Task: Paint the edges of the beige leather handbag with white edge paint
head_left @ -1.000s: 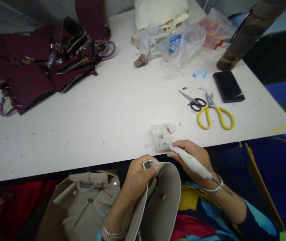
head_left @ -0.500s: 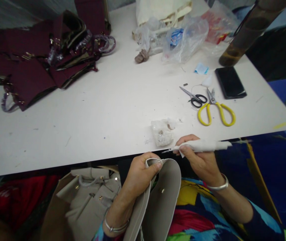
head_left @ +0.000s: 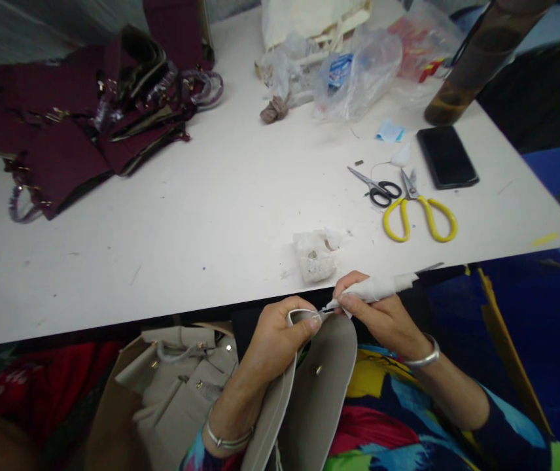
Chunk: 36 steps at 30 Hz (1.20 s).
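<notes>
Pinching the rim of a grey bag (head_left: 330, 379) below the near edge of the table (head_left: 231, 242), the left hand (head_left: 277, 333) holds it at the tip of a white-wrapped tool (head_left: 381, 286) pinched in the fingers of the right hand (head_left: 383, 320), rim work apparently begun but unfinished, the amount left unclear.

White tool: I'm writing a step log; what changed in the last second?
The right hand turned the tool, bringing its tip left and nearer, from the block to the rim of the bag. The left hand kept its grip; block and phone stayed put.
</notes>
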Motion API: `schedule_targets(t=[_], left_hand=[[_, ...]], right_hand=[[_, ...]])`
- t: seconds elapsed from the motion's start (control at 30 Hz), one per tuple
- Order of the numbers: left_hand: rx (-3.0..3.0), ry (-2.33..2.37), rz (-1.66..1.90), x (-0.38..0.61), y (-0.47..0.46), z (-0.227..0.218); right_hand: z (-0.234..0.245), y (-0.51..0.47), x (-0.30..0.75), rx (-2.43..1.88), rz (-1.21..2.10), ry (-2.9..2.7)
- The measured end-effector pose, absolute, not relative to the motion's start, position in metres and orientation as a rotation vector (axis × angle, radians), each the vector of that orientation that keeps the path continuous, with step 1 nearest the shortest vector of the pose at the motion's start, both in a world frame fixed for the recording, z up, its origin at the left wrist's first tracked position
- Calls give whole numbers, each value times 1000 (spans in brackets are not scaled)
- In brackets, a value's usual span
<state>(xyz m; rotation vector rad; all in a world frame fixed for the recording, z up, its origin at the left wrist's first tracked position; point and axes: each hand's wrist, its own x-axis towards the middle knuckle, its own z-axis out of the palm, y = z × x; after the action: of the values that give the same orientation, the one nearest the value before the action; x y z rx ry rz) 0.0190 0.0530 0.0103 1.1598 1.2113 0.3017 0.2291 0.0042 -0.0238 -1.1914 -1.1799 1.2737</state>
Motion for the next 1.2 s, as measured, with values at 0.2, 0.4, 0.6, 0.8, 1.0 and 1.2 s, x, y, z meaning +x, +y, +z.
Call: schedule_targets(t=[0.2,0.4,0.6,0.8,1.0,1.2], left_hand=[[1045,1071,259,16,53,8],[1050,1029,231,22,48,6],[1007,1013,226,24,46,2],[833,1107,416,8,53,-3],[824,1141,469,1,55,-5],[856,1135,476,-3,56,-6]], right_hand=[[-3,21,247,-1026,1472,-1437],[23,35,247,-993,1436,-1768],[-1,29,234,-1055,1567,-1344],[-9,34,226,-1309,838,-1135],[-15,43,222,-1363,755,-1236],[-27,42,222,-1421,752,-1159]])
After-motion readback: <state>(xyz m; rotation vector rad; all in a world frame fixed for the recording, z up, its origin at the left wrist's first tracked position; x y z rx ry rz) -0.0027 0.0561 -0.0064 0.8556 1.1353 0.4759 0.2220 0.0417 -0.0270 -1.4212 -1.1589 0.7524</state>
